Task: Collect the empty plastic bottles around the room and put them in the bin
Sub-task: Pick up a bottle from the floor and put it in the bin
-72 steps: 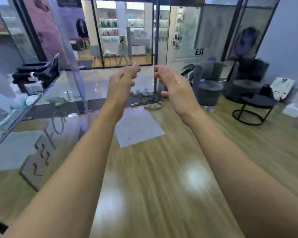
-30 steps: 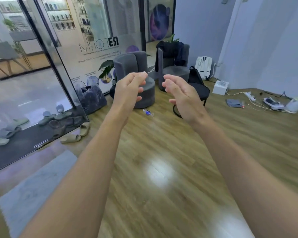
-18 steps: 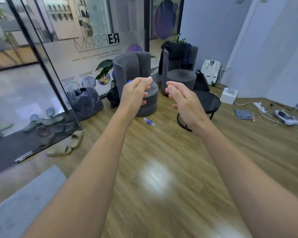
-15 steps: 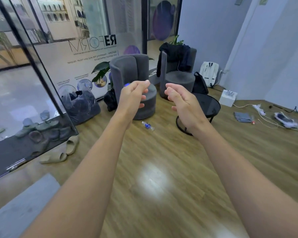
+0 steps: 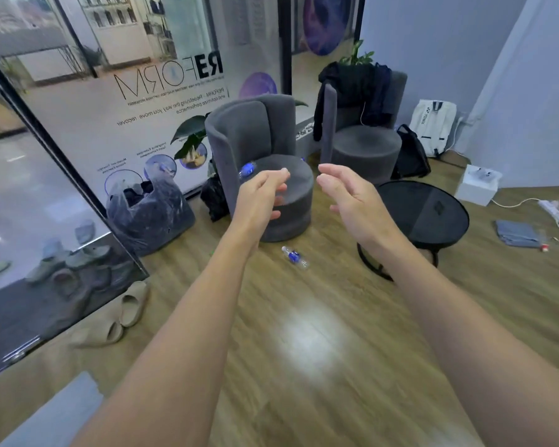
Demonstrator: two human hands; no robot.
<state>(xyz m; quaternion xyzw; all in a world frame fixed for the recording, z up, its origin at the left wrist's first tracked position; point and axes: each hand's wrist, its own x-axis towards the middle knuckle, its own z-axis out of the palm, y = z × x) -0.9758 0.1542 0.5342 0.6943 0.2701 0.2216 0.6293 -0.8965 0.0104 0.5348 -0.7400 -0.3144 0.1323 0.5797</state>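
A clear plastic bottle with a blue label (image 5: 294, 257) lies on its side on the wooden floor, in front of the nearer grey chair (image 5: 281, 201). A second blue-labelled bottle (image 5: 248, 169) rests on that chair's seat, partly hidden behind my left hand. I hold my left hand (image 5: 261, 199) out in front with its fingers loosely curled, empty. Beside it is my right hand (image 5: 347, 195), fingers relaxed, also empty. Both hands hover above the floor bottle without touching anything. A container lined with a clear plastic bag (image 5: 149, 206) stands by the glass wall to the left.
A round black side table (image 5: 426, 214) stands right of the floor bottle, with a second grey chair (image 5: 363, 150) draped in dark clothes behind it. Slippers (image 5: 123, 314) lie by the glass door. A white box (image 5: 478, 185), cables and a folded cloth (image 5: 517, 233) are at the right wall.
The view swung right from the glass door to the seating corner and then moved closer to the chairs and the floor bottle. Both hands stayed raised and empty.
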